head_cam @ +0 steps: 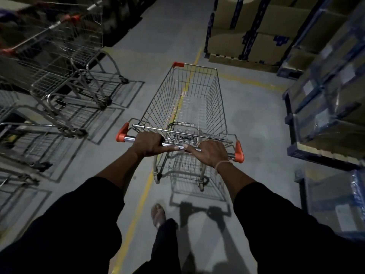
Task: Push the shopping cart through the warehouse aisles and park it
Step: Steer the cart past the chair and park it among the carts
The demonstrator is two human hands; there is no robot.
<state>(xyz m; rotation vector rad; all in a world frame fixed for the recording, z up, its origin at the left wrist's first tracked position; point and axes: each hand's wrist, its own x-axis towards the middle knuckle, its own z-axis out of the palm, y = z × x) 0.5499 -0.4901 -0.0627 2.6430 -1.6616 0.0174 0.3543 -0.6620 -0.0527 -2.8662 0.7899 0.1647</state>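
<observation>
An empty wire shopping cart (214,99) with orange corner caps stands in front of me on the grey aisle floor, straddling a yellow floor line (138,210). Its chrome handle bar (129,138) runs across the view. My left hand (149,144) grips the bar left of its middle, fingers curled over it and thumb lying along the bar. My right hand (210,153) grips the bar right of the middle, a thin band on its wrist. The two thumbs nearly meet at the bar's centre.
A row of parked wire carts (65,76) lines the left side. Stacked cardboard boxes (250,30) on a pallet stand ahead right, and blue racks of wrapped goods (331,107) run along the right. My sandalled foot (158,215) steps forward beside the yellow line.
</observation>
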